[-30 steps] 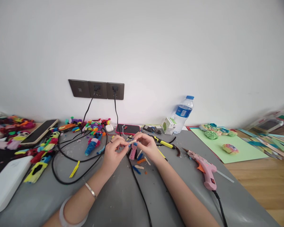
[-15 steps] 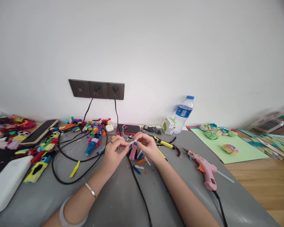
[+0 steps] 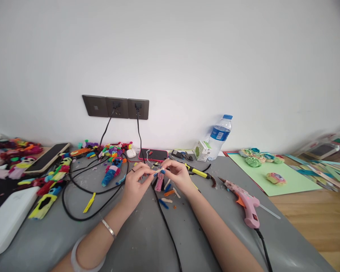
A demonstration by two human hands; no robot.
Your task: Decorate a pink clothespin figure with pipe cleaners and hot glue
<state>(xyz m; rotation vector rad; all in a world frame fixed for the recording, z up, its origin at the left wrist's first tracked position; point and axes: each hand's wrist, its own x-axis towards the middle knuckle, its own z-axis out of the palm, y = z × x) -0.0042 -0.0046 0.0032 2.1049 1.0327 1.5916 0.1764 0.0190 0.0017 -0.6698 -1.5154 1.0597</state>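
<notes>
Over the middle of the grey table, my left hand (image 3: pixel 138 182) and my right hand (image 3: pixel 179 175) meet fingertip to fingertip. Between them they pinch a short cream pipe cleaner piece (image 3: pixel 158 171), each hand closed on one end. Just below the fingers lies a fuzzy pink pipe cleaner piece (image 3: pixel 159 183), partly hidden by the hands. Several cut pieces are scattered closer to me, among them an orange one (image 3: pixel 169 193), a blue one (image 3: pixel 163 204) and a cream one (image 3: pixel 167 200).
A pink glue gun (image 3: pixel 248 202) lies at right, its cord running forward. Black cable (image 3: pixel 65 206) loops across the left side, near fuzzy figures (image 3: pixel 47 202) and a white power bank (image 3: pixel 11 219). A water bottle (image 3: pixel 220 136) stands by the wall; green paper (image 3: pixel 294 177) lies far right.
Both hands stay in nearly the same place. My right fingers have shifted very slightly, and the cream piece is still pinched between the hands.
</notes>
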